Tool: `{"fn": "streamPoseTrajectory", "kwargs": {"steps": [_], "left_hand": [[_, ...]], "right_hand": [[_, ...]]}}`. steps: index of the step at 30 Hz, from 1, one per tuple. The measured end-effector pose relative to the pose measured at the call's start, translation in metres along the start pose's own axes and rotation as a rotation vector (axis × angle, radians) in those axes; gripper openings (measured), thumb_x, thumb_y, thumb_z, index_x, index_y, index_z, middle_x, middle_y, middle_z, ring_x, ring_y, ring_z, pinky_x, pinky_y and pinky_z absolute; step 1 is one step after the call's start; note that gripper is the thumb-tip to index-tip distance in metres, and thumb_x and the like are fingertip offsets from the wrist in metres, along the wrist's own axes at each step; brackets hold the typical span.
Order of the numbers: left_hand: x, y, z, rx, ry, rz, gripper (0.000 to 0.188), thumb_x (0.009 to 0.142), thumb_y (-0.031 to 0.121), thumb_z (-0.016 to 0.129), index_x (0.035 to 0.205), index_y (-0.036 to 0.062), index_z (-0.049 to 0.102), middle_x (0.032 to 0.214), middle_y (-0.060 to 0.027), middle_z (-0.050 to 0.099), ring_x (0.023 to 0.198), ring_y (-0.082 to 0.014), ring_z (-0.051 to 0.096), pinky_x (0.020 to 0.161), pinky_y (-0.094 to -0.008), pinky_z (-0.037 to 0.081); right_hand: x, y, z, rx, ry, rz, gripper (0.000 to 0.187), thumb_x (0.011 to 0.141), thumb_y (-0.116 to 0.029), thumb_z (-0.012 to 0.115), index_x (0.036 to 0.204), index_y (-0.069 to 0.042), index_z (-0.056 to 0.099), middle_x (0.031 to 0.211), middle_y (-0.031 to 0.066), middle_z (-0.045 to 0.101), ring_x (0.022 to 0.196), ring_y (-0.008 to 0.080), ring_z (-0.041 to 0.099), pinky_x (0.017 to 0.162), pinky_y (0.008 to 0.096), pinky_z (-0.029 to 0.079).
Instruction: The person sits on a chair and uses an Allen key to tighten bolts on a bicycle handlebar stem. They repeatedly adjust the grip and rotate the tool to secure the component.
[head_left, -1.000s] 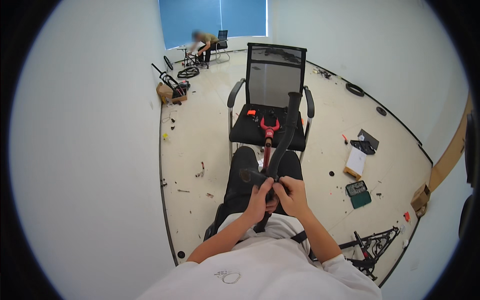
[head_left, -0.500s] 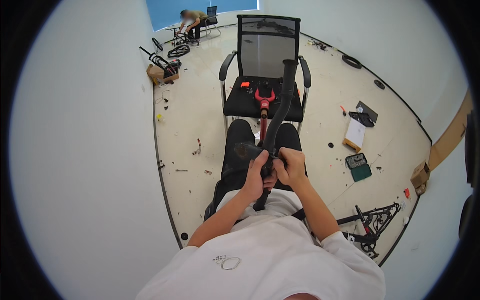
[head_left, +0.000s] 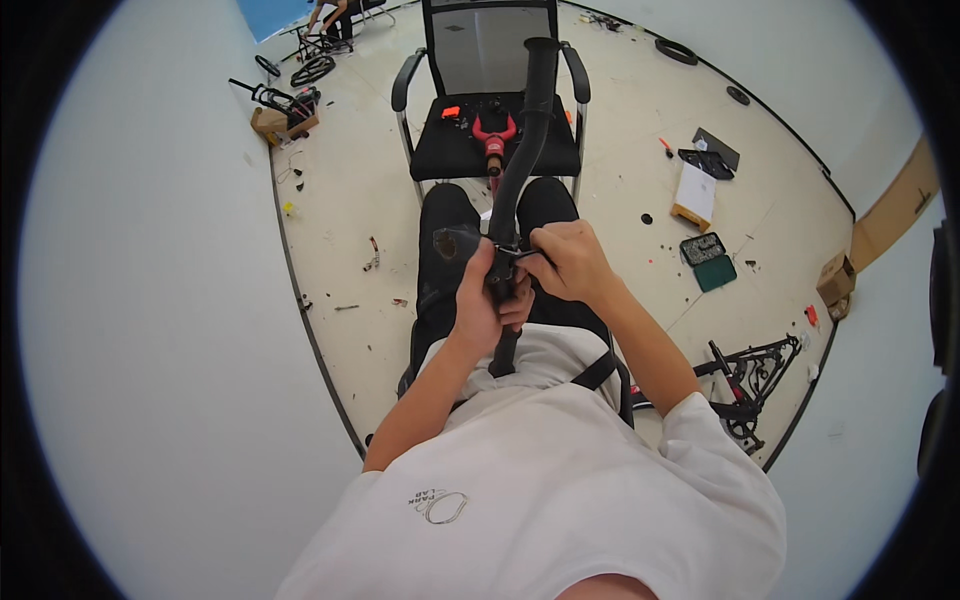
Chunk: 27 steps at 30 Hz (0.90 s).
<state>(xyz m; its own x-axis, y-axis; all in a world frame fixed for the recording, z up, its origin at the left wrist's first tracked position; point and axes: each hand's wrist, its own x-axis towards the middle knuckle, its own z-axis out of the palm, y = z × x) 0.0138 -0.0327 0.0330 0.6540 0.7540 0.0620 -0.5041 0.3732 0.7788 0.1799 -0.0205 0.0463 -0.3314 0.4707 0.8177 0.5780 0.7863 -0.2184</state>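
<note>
A black bicycle handlebar [head_left: 528, 140] lies lengthwise over my lap, one end toward the chair, the other against my shirt. My left hand [head_left: 478, 305] is wrapped round its middle, by the dark clamp or stem there. Between that middle and my right hand [head_left: 572, 262] shows a thin dark hex key [head_left: 524, 256]; my right fingers are closed on its outer end. Where its tip sits is too small to tell. A dark piece with a brown round patch [head_left: 446, 243] rests over my left thigh, beside my left hand.
Ahead stands a black mesh chair [head_left: 425, 135] with a red fork [head_left: 494, 145] and small parts on its seat. An open green case [head_left: 714, 273] and a bike frame [head_left: 745, 380] lie on the floor to the right. A person [head_left: 335, 15] works at the far left.
The view has tilted, so the scene sits higher and further left. My right hand has drawn slightly away from the handlebar's middle, and the hex key now shows between them. My left hand keeps its hold.
</note>
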Motion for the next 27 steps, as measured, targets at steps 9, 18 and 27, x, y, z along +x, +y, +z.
{"fn": "streamPoseTrajectory", "kwargs": {"steps": [9, 18, 27], "left_hand": [[0.000, 0.002, -0.006, -0.039, 0.024, 0.022, 0.063, 0.088, 0.071, 0.031, 0.074, 0.0109, 0.046, 0.047, 0.0029, 0.036, 0.035, -0.0086, 0.030, 0.035, -0.0238, 0.026], [0.002, 0.005, -0.006, -0.076, 0.045, -0.006, 0.060, 0.089, 0.070, 0.031, 0.075, 0.0139, 0.047, 0.048, 0.0049, 0.033, 0.037, -0.0078, 0.030, 0.037, -0.0233, 0.026], [0.004, 0.000, -0.004, 0.066, 0.062, -0.032, 0.061, 0.091, 0.069, 0.029, 0.076, 0.0130, 0.046, 0.048, 0.0037, 0.032, 0.038, -0.0082, 0.030, 0.038, -0.0239, 0.027]], "right_hand": [[-0.006, -0.019, -0.018, 0.060, -0.155, 0.103, 0.031, 0.078, -0.018, 0.068, 0.060, -0.005, 0.046, 0.048, 0.0095, 0.042, 0.043, 0.0267, 0.048, 0.043, 0.0360, 0.035], [-0.004, -0.015, 0.000, -0.007, -0.224, 0.079, 0.032, 0.079, -0.029, 0.070, 0.062, -0.006, 0.053, 0.049, 0.0063, 0.049, 0.044, 0.0239, 0.051, 0.044, 0.0341, 0.039], [0.001, 0.010, -0.009, -0.155, -0.227, -0.173, 0.036, 0.075, -0.036, 0.070, 0.063, -0.008, 0.050, 0.053, 0.0040, 0.045, 0.049, 0.0217, 0.051, 0.046, 0.0338, 0.040]]}}
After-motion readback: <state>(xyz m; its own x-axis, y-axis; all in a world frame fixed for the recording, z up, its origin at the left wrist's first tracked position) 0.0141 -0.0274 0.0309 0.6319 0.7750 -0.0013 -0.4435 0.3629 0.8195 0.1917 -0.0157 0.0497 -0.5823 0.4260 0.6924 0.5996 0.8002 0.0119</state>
